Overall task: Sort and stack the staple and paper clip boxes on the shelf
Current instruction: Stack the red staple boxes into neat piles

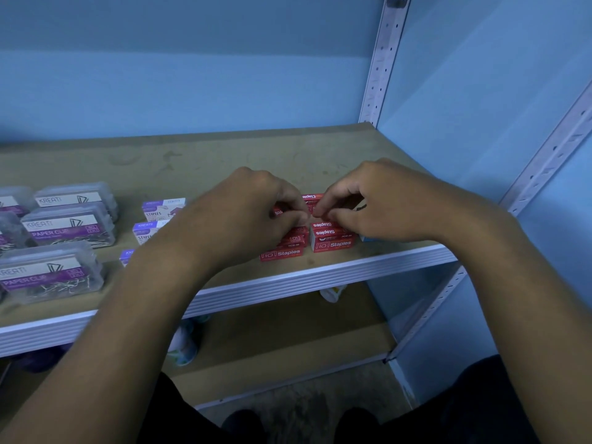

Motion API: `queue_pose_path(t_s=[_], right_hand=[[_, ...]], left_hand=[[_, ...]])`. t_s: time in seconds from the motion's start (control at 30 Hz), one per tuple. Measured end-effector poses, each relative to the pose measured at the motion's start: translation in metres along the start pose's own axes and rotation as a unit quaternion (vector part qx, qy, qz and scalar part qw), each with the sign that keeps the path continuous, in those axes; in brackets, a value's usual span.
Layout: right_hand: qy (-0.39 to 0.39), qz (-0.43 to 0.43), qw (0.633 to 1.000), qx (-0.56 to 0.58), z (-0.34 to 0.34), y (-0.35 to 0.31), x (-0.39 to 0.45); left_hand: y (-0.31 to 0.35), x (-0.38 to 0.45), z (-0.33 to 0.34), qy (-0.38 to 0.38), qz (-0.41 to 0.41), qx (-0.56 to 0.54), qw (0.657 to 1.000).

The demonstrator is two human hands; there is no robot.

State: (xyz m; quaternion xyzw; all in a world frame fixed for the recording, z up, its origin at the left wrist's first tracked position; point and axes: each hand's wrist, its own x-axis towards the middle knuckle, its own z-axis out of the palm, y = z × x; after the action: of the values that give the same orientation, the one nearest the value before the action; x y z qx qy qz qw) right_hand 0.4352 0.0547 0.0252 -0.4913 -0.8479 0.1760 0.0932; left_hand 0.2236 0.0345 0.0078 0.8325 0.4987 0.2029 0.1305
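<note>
Red staple boxes (pixel 333 240) sit in two short stacks near the front edge of the shelf (pixel 288 283), directly beneath the fingers of both hands. The left hand (pixel 253 213) reaches in from the lower left, knuckles up, wrist bent down, its fingers (pixel 296 216) curled and pinching the top of the left-hand stack. The right hand (pixel 368 200) mirrors it from the lower right, its fingers (pixel 323 210) curled and pinching a red box at the top of the right-hand stack; the two sets of fingertips nearly touch. About three red boxes show in each stack, though the hands hide part of both, so an exact count cannot be told. To the left of the left fingers lie three purple-and-white staple boxes (pixel 161 209), partly covered by the forearm. Further left stand clear plastic paper clip boxes (pixel 69 227); three are fully visible and at least two more are cut by the picture edge. A blue wall (pixel 192 75) rises beyond the fingers.
</note>
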Motion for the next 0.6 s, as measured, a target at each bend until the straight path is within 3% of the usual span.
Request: queue_pose_path(t_s=[0.2, 0.6], right_hand=[[-0.039, 0.011, 0.999, -0.028, -0.0018, -0.0055, -0.0012], [-0.044, 0.001, 0.998, -0.047, 0.0006, -0.0060, 0.0034]], left_hand=[[0.0011, -0.0012, -0.0015, -0.048, -0.005, -0.014, 0.999], [0.0032, 0.0026, 0.0029, -0.022, -0.023, -0.010, 0.999]])
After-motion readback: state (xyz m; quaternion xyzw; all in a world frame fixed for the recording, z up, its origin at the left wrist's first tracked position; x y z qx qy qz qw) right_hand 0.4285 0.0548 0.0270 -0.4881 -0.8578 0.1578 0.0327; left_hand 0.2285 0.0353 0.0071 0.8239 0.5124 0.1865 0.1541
